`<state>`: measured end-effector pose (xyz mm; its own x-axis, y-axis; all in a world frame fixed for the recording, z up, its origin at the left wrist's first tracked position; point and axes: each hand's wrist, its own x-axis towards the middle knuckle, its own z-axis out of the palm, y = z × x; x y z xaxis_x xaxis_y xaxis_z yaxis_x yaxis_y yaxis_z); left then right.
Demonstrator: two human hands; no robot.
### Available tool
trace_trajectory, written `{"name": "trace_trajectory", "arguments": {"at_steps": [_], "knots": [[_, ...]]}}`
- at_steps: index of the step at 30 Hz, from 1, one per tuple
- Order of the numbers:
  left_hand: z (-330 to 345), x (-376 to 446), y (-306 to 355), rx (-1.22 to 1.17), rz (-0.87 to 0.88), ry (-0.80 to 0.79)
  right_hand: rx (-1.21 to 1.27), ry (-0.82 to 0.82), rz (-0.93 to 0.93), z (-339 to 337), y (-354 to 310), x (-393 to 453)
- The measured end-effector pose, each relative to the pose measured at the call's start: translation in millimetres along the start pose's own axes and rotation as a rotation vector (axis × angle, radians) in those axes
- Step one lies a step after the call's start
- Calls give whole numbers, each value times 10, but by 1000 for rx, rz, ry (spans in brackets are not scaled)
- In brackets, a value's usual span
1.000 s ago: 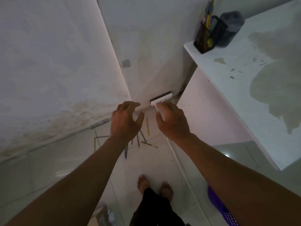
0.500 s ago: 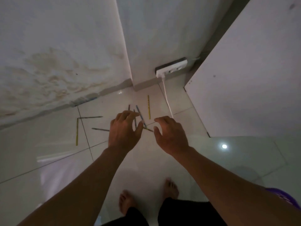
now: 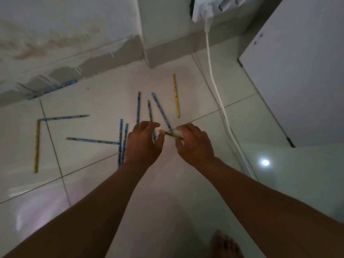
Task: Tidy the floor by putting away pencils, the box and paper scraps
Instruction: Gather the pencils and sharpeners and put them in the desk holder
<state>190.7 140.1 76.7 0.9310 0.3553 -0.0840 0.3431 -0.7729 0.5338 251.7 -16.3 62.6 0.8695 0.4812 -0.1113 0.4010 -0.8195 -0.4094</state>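
Yellow-green pencil [image 3: 172, 135] lies on the tile between both hands, its end under the right hand's [image 3: 194, 144] curled fingertips; whether they pinch it I cannot tell. The left hand [image 3: 143, 144] hovers loosely curled beside it. Cord [image 3: 216, 94] runs close right; bare floor [image 3: 93, 90] left.

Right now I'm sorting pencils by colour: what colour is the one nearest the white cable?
Yellow pencil, clearest in the head view.
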Motion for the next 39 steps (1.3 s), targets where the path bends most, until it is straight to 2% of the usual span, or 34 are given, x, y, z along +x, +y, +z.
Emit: {"name": "trace_trajectory", "arguments": {"at_steps": [7,11,13,15,18,20,25,28,31,34,39], "knots": [[516,42,-219,-20,17,-23,-105,87,47,543,300,-57],[624,59,-278,-39,12,13,-66,93,75,611,266,-21],[637,52,-277,-46,-26,39,49,28,131,622,215,-36],[616,51,-245,-81,-102,84,264,33,207,622,155,-55],[565,97,-144,-282,-291,152,594,77,310,558,-3,-14],[500,157,-52,-451,-372,173,704,67,310,511,-124,47],[461,307,-35,-801,-479,62,842,48,259,429,-318,217],[444,369,-78,-912,-601,97,798,99,237,442,-323,297],[389,392,-75,-980,-680,145,572,184,278,485,-269,366],[343,407,-95,-1007,-743,162,339,106,321,489,-221,430],[334,384,-144,-993,-786,102,171,48,335,549,-197,468]]}}
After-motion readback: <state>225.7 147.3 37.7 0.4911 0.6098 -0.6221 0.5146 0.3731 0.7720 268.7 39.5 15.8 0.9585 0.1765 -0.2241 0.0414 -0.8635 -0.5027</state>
